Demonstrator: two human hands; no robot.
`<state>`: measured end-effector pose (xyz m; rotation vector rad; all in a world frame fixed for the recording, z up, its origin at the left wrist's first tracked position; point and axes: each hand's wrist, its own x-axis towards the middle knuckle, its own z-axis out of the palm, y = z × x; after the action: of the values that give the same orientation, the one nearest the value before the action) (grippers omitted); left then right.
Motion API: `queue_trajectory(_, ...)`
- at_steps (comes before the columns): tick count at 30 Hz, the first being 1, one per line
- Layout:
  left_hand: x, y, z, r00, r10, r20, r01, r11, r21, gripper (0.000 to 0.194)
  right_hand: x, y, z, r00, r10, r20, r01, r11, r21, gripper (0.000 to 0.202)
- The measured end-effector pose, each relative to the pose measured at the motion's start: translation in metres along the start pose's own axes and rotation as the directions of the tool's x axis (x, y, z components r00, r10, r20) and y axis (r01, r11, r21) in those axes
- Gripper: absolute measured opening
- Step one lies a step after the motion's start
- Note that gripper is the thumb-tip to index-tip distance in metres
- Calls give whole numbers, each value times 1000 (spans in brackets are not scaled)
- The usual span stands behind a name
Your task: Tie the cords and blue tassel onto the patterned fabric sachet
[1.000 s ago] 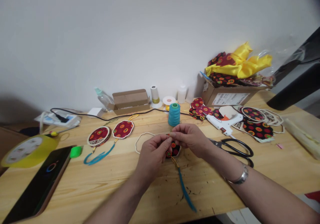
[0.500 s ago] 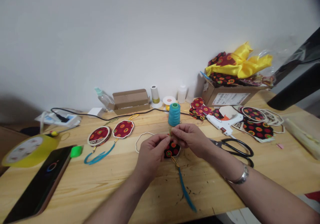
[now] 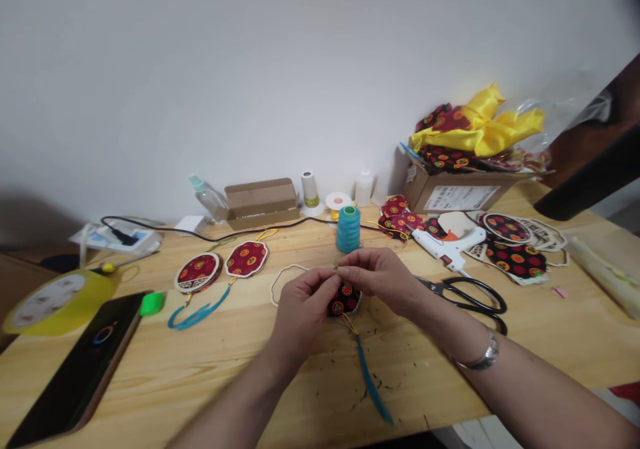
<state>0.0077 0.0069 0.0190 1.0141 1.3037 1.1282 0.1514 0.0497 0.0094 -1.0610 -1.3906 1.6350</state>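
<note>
My left hand [image 3: 309,299] and my right hand [image 3: 375,277] meet fingertip to fingertip, both closed in a pinch. Between them shows a bit of thin olive cord [image 3: 337,265], mostly covered by the fingers. Just below lies a black, flower-patterned fabric pendant [image 3: 345,299] with a pale scalloped rim, partly hidden by both hands. A yellow cord and a blue tassel [image 3: 369,382] trail from its lower end towards me. Left of it, a bare scalloped frame [image 3: 276,282] lies partly behind my left hand. A cone of teal thread [image 3: 349,229] stands right behind my fingers.
Black-handled scissors [image 3: 475,295] lie beside my right forearm, with a white glue gun [image 3: 450,245] behind. Two red pendants [image 3: 247,259] rest to the left, near a phone [image 3: 75,369] and a yellow tape roll [image 3: 60,302]. A cardboard box [image 3: 460,192] of fabric stands back right.
My right hand's fingers have shifted slightly left and closer to my left fingertips. The pendant, the tassel and the things around have stayed in place.
</note>
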Motion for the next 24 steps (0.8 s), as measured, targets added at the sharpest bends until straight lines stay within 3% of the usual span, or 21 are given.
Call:
queue_trajectory(6, 0, 2, 1, 1000, 4, -11, -4, 998, -57, 14, 1, 2, -1, 1000, 17, -20, -17, 1000, 26, 23)
queue_trajectory(14, 3, -4, -1, 995, -86, 41, 93, 975, -201, 23, 1, 0, 0, 1000, 30, -6, -29, 996, 80, 22)
queue_trajectory(24, 2, 1, 0, 993, -115, 13, 115, 959, -259, 19, 1, -1, -1, 1000, 8, 15, -8, 1000, 20, 22)
